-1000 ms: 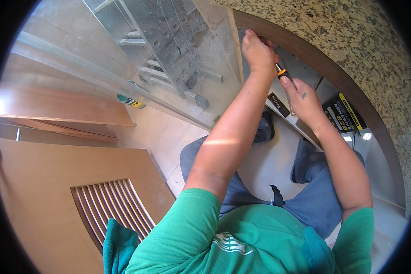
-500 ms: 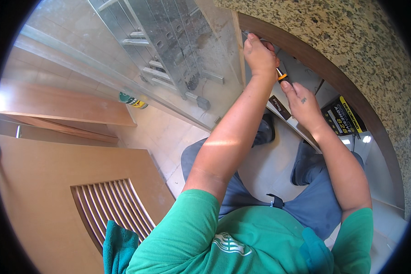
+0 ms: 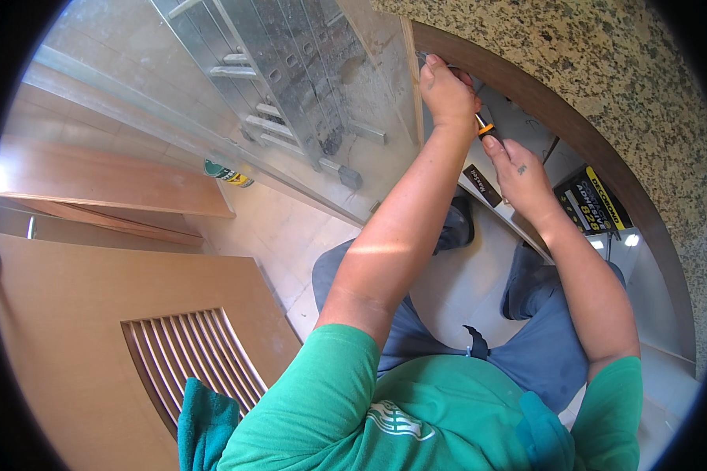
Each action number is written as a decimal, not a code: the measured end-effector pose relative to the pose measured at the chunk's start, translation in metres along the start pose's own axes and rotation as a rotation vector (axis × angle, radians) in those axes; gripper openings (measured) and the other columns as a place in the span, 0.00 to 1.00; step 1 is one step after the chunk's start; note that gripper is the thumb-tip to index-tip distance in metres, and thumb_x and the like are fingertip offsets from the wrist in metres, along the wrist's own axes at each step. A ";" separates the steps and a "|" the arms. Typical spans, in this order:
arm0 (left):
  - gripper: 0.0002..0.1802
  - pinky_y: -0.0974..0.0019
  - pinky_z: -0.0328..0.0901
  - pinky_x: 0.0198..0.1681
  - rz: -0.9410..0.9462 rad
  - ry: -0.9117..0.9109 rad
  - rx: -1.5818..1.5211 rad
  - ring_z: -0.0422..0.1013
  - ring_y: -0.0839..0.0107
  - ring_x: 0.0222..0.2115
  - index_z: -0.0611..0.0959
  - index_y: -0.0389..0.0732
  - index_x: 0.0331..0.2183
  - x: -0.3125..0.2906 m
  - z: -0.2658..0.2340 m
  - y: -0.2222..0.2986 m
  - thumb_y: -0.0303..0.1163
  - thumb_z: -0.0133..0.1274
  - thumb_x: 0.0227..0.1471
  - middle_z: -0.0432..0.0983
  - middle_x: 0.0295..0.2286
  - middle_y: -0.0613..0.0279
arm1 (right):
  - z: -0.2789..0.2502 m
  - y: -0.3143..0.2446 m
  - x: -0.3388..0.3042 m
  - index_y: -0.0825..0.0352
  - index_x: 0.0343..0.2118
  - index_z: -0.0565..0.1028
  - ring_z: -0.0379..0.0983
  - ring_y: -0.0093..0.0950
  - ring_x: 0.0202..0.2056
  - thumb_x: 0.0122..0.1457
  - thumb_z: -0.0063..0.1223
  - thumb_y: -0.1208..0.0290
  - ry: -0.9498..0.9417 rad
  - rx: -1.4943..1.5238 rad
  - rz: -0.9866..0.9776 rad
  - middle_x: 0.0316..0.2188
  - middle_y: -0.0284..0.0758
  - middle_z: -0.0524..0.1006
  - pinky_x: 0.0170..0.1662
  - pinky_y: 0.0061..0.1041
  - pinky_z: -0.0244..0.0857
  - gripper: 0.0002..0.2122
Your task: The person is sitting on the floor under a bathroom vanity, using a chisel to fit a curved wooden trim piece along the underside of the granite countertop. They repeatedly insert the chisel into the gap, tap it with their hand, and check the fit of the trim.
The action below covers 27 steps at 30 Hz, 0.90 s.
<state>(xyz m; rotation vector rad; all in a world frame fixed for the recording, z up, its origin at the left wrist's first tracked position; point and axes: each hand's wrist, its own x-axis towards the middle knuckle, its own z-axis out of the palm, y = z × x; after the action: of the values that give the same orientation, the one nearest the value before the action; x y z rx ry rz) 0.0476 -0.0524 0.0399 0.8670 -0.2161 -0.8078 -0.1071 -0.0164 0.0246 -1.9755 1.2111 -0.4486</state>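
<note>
tiled floor [image 3: 275,228] below; both hands clamped: left hand [image 3: 448,93] on wood frame [image 3: 526,86], right hand [image 3: 518,169] on screwdriver [image 3: 485,125].

Green shirt [image 3: 416,416]; grey-blue trousers [image 3: 542,353]; speckled granite counter [image 3: 605,71]; orange-black screwdriver handle [image 3: 485,125]; tan louvred door [image 3: 94,314].

Subject wears a green short-sleeved shirt [image 3: 416,408], sleeves ending above the elbow on both arms; a pale printed emblem sits on the chest. Forearms are bare, with no watch, bracelet or gloves seen. The left hand [image 3: 448,94] carries no markings. The right hand [image 3: 520,169] bears a small dark mark, possibly a tattoo, on its back. Trousers [image 3: 526,353] are blue-grey work cloth, with a small dark clip or buckle at the waist. Dark footwear [image 3: 457,224] shows on one foot; the other is unclear.
</note>
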 end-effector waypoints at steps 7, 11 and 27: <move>0.20 0.67 0.52 0.11 0.007 0.002 -0.001 0.56 0.73 0.10 0.69 0.45 0.33 0.003 -0.001 0.000 0.50 0.34 0.70 0.66 0.18 0.63 | -0.001 -0.006 0.000 0.74 0.30 0.74 0.73 0.56 0.34 0.69 0.43 0.45 -0.006 0.000 -0.001 0.27 0.56 0.76 0.39 0.44 0.67 0.29; 0.20 0.67 0.52 0.11 -0.002 0.001 -0.008 0.56 0.73 0.09 0.69 0.45 0.33 0.006 -0.002 0.000 0.50 0.34 0.70 0.67 0.18 0.63 | 0.000 -0.006 0.002 0.74 0.30 0.74 0.73 0.56 0.34 0.69 0.43 0.45 0.005 -0.015 -0.016 0.27 0.56 0.76 0.39 0.44 0.66 0.29; 0.20 0.64 0.65 0.18 -0.074 -0.167 0.085 0.70 0.65 0.17 0.72 0.40 0.44 0.000 -0.028 -0.004 0.47 0.36 0.69 0.74 0.27 0.55 | -0.008 -0.004 -0.008 0.74 0.32 0.75 0.74 0.53 0.36 0.68 0.41 0.42 -0.063 0.029 0.042 0.29 0.54 0.77 0.42 0.42 0.67 0.31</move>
<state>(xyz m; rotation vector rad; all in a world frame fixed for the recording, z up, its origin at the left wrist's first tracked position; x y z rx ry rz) 0.0586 -0.0371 0.0194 0.8918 -0.3696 -0.9464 -0.1141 -0.0122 0.0336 -1.9218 1.1983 -0.3781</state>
